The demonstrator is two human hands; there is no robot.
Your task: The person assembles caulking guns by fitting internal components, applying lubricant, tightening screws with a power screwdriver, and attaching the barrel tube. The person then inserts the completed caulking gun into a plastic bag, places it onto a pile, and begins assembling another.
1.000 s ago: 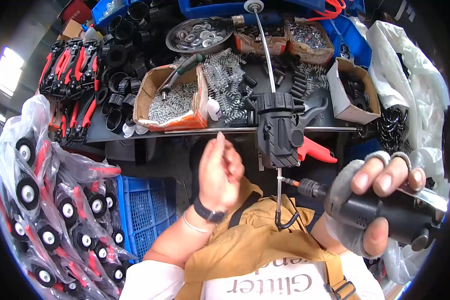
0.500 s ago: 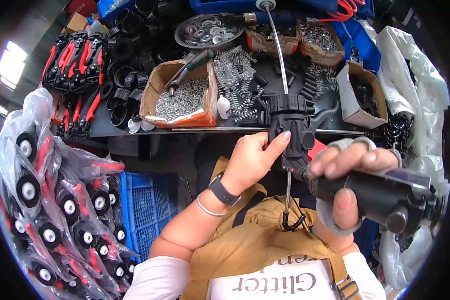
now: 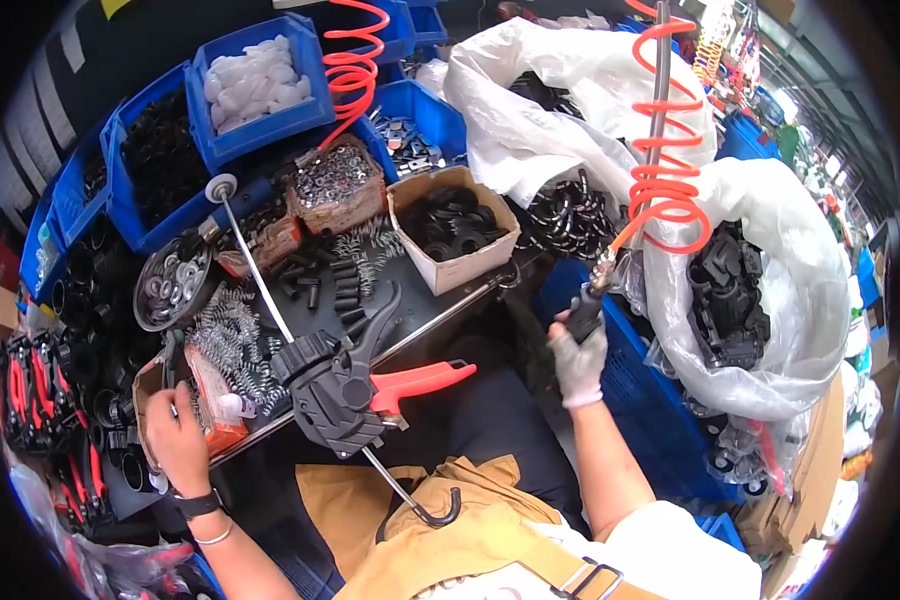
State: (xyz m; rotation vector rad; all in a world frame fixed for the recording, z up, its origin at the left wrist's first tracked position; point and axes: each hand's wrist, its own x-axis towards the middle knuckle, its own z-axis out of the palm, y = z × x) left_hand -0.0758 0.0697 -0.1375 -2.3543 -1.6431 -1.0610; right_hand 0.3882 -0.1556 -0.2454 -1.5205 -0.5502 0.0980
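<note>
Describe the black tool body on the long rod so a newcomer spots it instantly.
Start at the dark workbench; a metal rod slants past its front edge to a hook over the tan apron. The black tool body surrounds that rod. Unlike the black-and-red tools bunched far left, it stands alone, red handle jutting right.

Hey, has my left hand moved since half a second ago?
Yes. Judged against the screw box, your left hand has moved left, from the black clamp body over to the box.
</note>
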